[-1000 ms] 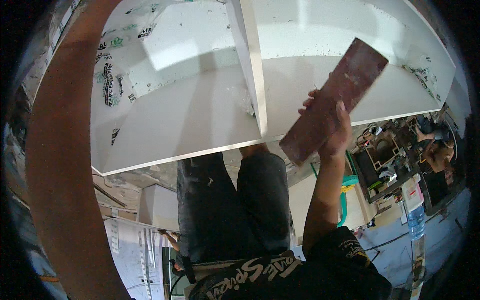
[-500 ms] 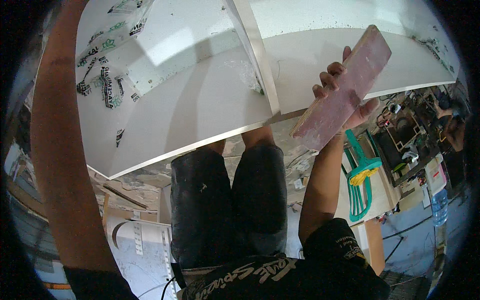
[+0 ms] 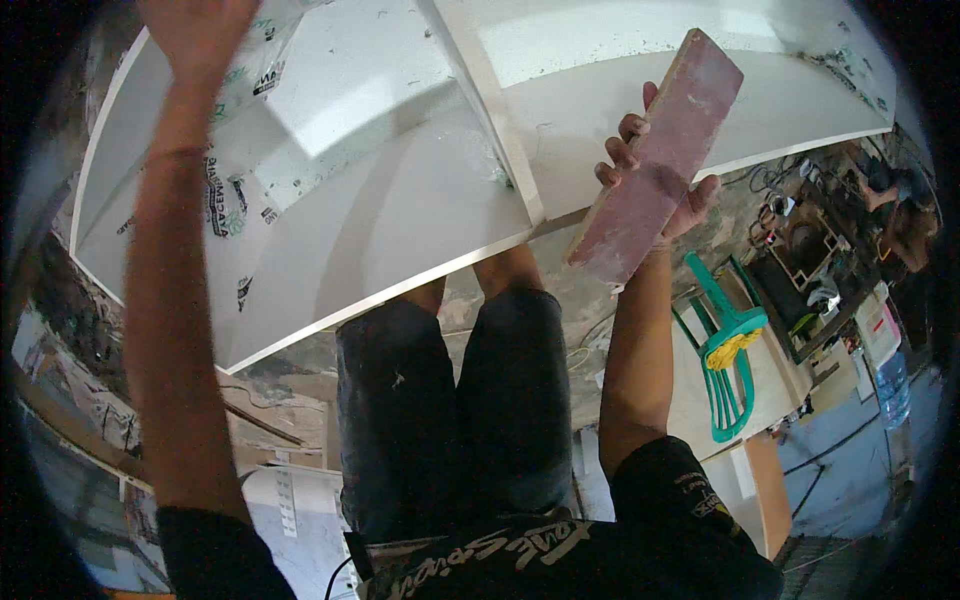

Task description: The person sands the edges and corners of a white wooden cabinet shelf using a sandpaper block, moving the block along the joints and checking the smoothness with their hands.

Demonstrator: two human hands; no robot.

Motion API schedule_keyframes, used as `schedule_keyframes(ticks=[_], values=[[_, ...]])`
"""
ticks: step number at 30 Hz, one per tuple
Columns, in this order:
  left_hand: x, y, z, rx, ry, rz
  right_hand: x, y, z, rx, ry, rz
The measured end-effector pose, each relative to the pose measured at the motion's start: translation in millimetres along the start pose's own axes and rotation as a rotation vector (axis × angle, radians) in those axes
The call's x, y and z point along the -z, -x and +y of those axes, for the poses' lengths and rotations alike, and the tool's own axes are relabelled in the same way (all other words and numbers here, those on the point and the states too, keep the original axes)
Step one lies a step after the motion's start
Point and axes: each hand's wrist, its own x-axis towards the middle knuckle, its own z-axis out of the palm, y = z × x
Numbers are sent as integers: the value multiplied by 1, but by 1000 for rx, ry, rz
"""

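Note:
My right hand (image 3: 692, 208) is wrapped round a long, flat, pinkish-red wooden board (image 3: 662, 158). Its fingers curl over the left edge and the thumb lies along the right one. The board is tilted, upper end to the right, in front of a white box-like unit (image 3: 360, 230) with a divider (image 3: 492, 110). At the top left, my left hand (image 3: 203, 35) reaches over the unit beside a clear printed plastic film (image 3: 228, 195). The frame's upper edge cuts off its fingers, so what they do is hidden.
Right of my forearm, a green slatted plastic object (image 3: 735, 330) with a yellow part lies on a pale surface (image 3: 770, 395). Beyond it are cluttered tools and a clear plastic bottle (image 3: 893, 390). Loose crumbs dot the unit's inside. My legs (image 3: 455, 400) stand close to its near edge.
My left arm has swung right, and the back of its hand now shows at the top. The right hand with the board has shifted a little left and up; the whole view has turned slightly.

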Motion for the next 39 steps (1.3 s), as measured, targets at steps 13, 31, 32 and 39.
schedule_keyframes(ticks=[13, 31, 32, 39], values=[[69, 153, 273, 1122, 1226, -1334, -1, 5, -2, 24, 39, 15], [34, 184, 271, 698, 1003, -1137, -7, 4, -5, -97, 57, 87], [25, 193, 272, 758, 1019, -1188, -8, 3, -8, -96, 60, 80], [-16, 278, 261, 1082, 1367, -1057, -1, 0, 2, -128, -35, 47]])
